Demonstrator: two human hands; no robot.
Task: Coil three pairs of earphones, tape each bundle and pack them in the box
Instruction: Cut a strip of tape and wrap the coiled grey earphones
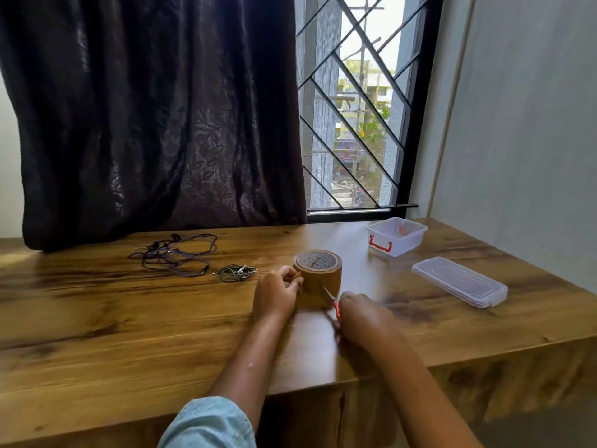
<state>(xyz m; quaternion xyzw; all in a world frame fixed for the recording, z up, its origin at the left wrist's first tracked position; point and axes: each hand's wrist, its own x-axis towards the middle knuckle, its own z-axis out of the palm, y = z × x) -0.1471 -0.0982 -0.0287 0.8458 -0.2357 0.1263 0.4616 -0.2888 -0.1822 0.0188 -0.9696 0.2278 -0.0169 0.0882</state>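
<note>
A wide roll of brown tape (318, 273) stands on the wooden table (129, 318), with a strip pulled down toward me. My left hand (274, 294) pinches the strip's left edge beside the roll. My right hand (365, 313) grips red-handled scissors (334, 303), whose blades point at the strip. A loose purple-black pair of earphones (176, 253) lies uncoiled at the back left. A small coiled grey pair (235, 272) lies just right of it. The clear plastic box (395, 236) with red clasps stands open at the back right.
The box's clear lid (458, 286) lies flat on the table to the right of my hands. A dark curtain (155, 118) hangs down to the table's far edge. A barred window is behind the box, and a wall stands at the right.
</note>
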